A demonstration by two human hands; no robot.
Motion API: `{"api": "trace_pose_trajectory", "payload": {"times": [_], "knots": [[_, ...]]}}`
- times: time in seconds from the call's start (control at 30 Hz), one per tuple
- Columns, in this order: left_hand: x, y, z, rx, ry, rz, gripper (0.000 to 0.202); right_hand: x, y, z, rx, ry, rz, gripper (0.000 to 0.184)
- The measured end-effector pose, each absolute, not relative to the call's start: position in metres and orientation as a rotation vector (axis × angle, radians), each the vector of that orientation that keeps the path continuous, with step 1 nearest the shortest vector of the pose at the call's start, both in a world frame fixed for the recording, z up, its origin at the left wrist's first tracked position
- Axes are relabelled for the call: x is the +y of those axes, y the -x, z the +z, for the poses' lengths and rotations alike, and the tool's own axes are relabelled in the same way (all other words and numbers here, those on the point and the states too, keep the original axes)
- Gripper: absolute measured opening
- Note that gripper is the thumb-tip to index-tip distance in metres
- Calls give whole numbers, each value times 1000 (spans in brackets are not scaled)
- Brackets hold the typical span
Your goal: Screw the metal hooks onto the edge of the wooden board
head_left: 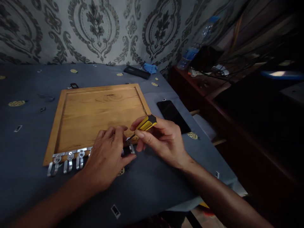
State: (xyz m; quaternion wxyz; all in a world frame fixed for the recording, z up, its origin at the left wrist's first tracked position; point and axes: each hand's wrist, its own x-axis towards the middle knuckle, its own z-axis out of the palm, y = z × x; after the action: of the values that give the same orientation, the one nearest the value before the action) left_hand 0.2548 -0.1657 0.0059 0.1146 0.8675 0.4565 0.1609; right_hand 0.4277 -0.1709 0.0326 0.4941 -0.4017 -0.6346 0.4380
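I see the blue-covered bench with the wooden board lying flat at its centre. My left hand rests curled over the board's 6 o'clock edge; I cannot tell what it grips. My right hand, at the 5 o'clock corner, is closed around the screwdriver, tip down on a hook there. A phone lies at the board's 3 o'clock. Metal hooks line the 7 o'clock edge.
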Motion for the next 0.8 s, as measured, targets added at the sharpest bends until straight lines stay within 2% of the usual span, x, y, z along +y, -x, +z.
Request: {"api": "trace_pose_trajectory", "payload": {"times": [0.23,0.63,0.8], "knots": [[-165,-254,6,1334,-2559,479,60,-170,-426,26,-1621,1018,879,21],[-165,-254,6,1347,-2501,451,64,-171,-433,21,-1678,976,738,7],[-166,-253,6,1326,-2521,458,63,-169,-429,20,-1642,1021,749,14]]}}
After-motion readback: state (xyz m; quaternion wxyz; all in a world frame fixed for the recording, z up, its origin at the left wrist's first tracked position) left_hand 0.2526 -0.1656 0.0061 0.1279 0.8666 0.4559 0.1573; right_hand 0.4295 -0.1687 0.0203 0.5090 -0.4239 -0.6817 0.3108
